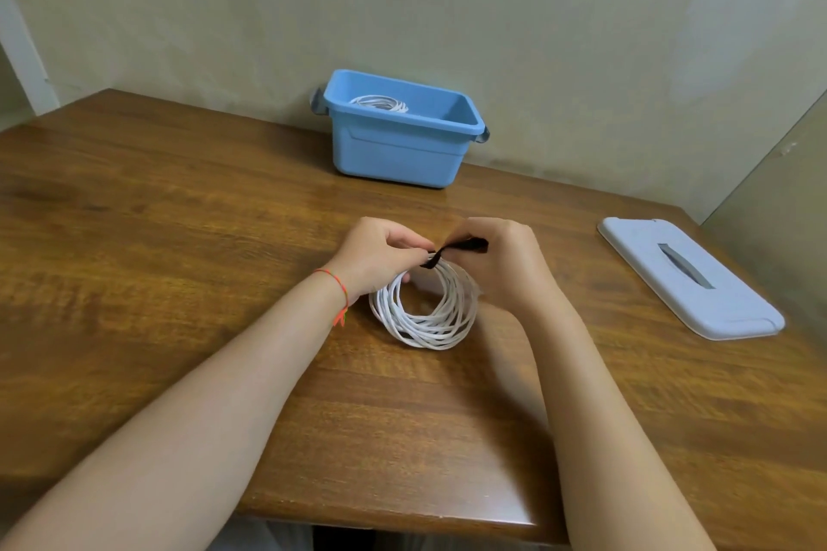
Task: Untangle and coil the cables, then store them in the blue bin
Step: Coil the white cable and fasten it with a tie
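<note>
Strap sits between both hands at the far edge of the coil

Strap (452, 253), a short black one, crosses the top of the white cable coil (423, 309) at its far side, and its long axis runs left to right, from one hand to the other. The left hand (380, 257) has its fingers curled in, pinching the coil and the lower end of the strap together at the near-left. The right hand (501, 259) pinches the free end of the strap, which sticks out to the right between its fingertips. So the fastening move looks to be a matter of wrapping that free end across the bundle, toward the left hand, and the right hand is the one placed to do it. The coil rests on the wooden table (179, 237), tilted up slightly at the held edge, directly below both hands. The blue bin (398, 148) stands straight ahead, well beyond the hands against the wall, with another white coil (380, 103) already inside. Its pale lid (689, 277) lies flat, off to the right, apart from the bin
</note>
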The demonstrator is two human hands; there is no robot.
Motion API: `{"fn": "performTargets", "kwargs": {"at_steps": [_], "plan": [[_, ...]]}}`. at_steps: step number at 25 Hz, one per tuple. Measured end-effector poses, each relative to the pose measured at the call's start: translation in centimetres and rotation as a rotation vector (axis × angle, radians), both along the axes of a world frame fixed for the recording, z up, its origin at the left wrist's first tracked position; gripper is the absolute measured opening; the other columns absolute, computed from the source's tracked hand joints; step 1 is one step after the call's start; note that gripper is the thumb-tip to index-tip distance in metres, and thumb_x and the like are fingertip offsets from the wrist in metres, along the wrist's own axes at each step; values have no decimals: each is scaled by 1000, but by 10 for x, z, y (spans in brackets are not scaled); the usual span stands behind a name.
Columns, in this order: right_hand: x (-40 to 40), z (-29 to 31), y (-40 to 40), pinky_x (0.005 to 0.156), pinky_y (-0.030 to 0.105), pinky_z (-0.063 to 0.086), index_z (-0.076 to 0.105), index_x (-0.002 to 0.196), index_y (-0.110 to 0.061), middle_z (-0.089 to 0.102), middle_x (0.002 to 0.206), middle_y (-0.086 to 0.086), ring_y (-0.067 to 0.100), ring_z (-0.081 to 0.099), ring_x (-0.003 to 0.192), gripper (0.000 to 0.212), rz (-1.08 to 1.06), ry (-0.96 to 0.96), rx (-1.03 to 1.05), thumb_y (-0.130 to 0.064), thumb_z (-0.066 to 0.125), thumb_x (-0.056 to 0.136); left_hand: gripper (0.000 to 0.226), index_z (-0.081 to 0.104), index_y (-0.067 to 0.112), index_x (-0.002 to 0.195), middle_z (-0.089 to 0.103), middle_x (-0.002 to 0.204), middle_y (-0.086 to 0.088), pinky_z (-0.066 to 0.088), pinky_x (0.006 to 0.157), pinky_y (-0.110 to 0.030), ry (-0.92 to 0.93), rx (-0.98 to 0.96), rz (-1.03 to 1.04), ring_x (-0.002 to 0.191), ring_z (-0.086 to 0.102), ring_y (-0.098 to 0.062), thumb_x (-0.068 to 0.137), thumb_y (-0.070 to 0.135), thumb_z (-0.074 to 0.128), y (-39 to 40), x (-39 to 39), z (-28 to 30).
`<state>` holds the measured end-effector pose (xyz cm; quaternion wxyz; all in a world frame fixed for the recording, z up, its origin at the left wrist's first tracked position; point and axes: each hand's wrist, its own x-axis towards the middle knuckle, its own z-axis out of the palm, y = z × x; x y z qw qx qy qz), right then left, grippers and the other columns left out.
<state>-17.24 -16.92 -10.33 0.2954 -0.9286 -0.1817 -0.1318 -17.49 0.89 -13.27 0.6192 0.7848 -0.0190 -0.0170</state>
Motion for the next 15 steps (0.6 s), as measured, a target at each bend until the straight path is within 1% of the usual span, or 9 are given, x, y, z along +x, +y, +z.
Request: {"fn": "performTargets", "kwargs": {"at_steps": [2, 3, 5, 6, 8, 9, 10, 12, 15], "plan": [[-1, -1, -2, 71, 18, 51, 79, 86, -25, 73, 79, -12, 3, 66, 79, 11, 42, 89, 129, -15, 78, 81, 14, 78, 23, 91, 76, 89, -1, 60, 71, -26, 6, 4, -8, 83, 72, -20, 84, 10, 76, -1, 1, 0], [-1, -1, -4, 72, 17, 51, 80, 88, -28, 74, 81, -13, 2, 67, 81, 14, 72, 133, 167, -15, 78, 82, 14, 77, 23, 90, 76, 88, -1, 60, 71, -26, 8, 7, -12, 85, 72, -21, 84, 10, 76, -2, 1, 0], [-1, -2, -6, 70, 21, 56, 80, 90, -31, 75, 84, -12, 5, 68, 83, 17, 113, 209, 225, -16, 78, 83, 15, 76, 24, 88, 76, 89, -2, 60, 70, -25, 12, 5, -12, 86, 72, -20, 83, 10, 77, -4, 1, 1], [0, -2, -6, 68, 23, 57, 80, 89, -30, 75, 84, -10, 7, 69, 82, 15, 109, 229, 255, -17, 79, 82, 16, 76, 25, 87, 75, 88, -1, 59, 70, -24, 15, 2, -10, 86, 71, -18, 83, 10, 76, -4, 0, 2], [2, -4, -6, 62, 18, 52, 78, 87, -20, 74, 81, -5, 7, 64, 70, 7, 63, 237, 308, -18, 80, 81, 17, 76, 29, 84, 76, 86, 2, 59, 71, -25, 14, 13, -12, 85, 71, -15, 84, 12, 76, -3, -1, 3], [3, -5, -5, 58, 15, 47, 76, 85, -15, 71, 78, 0, 7, 58, 64, 8, 36, 233, 321, -19, 80, 81, 17, 76, 30, 84, 76, 85, 4, 59, 72, -25, 10, 27, -18, 83, 71, -15, 84, 13, 76, -3, -1, 4], [3, -7, -4, 57, 15, 44, 73, 86, -11, 69, 77, 4, 7, 54, 63, 12, 19, 226, 328, -20, 80, 81, 16, 76, 30, 85, 76, 85, 5, 58, 70, -24, 8, 36, -27, 78, 70, -13, 84, 14, 76, -3, -2, 4], [4, -10, 0, 61, 18, 45, 70, 87, -9, 69, 81, 5, 9, 56, 67, 10, 20, 195, 333, -17, 76, 84, 14, 76, 28, 88, 75, 84, 5, 54, 64, -19, 9, 24, -36, 71, 68, -10, 84, 15, 76, -4, -4, 6], [6, -14, 3, 71, 31, 51, 69, 85, -13, 70, 81, 5, 20, 64, 79, 3, 7, 146, 403, -12, 72, 86, 14, 76, 28, 85, 75, 78, 4, 54, 64, -20, -4, 24, -18, 67, 67, -10, 84, 15, 74, -5, -4, 7]]}}
